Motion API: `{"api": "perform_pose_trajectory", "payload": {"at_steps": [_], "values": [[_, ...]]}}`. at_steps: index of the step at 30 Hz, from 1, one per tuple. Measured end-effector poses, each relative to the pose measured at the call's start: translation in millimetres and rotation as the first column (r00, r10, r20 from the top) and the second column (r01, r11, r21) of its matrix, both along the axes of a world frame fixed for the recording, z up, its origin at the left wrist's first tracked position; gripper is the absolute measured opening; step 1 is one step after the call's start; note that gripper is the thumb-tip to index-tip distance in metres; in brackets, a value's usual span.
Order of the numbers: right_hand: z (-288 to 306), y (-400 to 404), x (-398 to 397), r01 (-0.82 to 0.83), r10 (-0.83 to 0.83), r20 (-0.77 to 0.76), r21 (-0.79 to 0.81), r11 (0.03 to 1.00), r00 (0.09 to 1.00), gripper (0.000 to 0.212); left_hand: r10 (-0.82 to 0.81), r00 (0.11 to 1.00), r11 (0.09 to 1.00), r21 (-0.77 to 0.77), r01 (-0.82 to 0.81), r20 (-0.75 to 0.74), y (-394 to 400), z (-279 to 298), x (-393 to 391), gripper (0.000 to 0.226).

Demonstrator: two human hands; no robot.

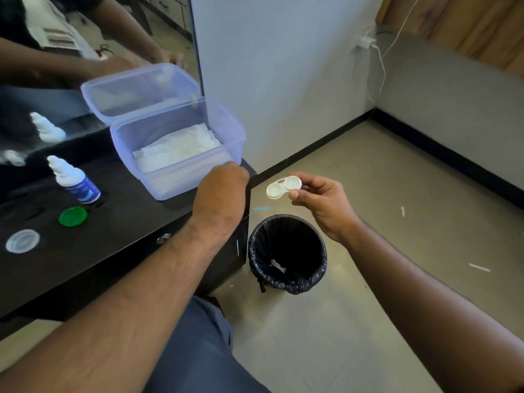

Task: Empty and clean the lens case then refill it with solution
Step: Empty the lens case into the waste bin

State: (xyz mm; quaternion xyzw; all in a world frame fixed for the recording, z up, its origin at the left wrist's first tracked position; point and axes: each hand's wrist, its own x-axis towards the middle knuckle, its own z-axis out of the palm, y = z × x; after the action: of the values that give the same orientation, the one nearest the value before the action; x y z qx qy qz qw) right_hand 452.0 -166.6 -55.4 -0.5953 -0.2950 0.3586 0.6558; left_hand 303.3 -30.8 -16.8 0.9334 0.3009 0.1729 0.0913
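left forearm: nearest the lens, it ran up across the desk (85,265) edge to the left hand (219,191).
left fingers: curled over the near rim of the clear tub (181,154); whether they pinched anything could not be told.
right fingers (297,194): clamped on one end of the lens case (283,187), held by the right hand (326,205).
case position: in the air off the desk's end, above and just behind the bin (287,253), its wells uncapped.
key relation: the case's long axis ran left to right, free end toward the left hand; tissues (175,150) in the tub lay left of the case, nearer the left hand, so wiping probably came next.
counts: one case, two wells; two loose caps, a green cap (73,217) and a clear cap (22,241); one solution bottle (75,181); one tub; one bin.
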Motion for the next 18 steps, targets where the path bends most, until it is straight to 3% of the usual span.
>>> {"api": "perform_pose_trajectory", "payload": {"at_steps": [3,13,18], "values": [[21.4,6.5,-22.0,-0.051,0.053,-0.034,0.071,0.996,0.998,0.039,0.049,0.998,0.999,-0.021,-0.05,-0.032,-3.8,1.4,-27.5,0.016],[24.9,66.9,-140.4,-0.16,0.151,0.07,0.143,0.977,0.986,0.032,0.321,0.939,0.944,-0.033,-0.327,-0.119,12.0,10.7,-179.7,0.014],[25.1,99.9,-199.2,-0.185,0.181,0.398,-0.029,0.982,0.899,0.041,0.427,0.898,0.897,-0.077,-0.436,-0.104,19.2,11.8,-235.4,0.022]]}}
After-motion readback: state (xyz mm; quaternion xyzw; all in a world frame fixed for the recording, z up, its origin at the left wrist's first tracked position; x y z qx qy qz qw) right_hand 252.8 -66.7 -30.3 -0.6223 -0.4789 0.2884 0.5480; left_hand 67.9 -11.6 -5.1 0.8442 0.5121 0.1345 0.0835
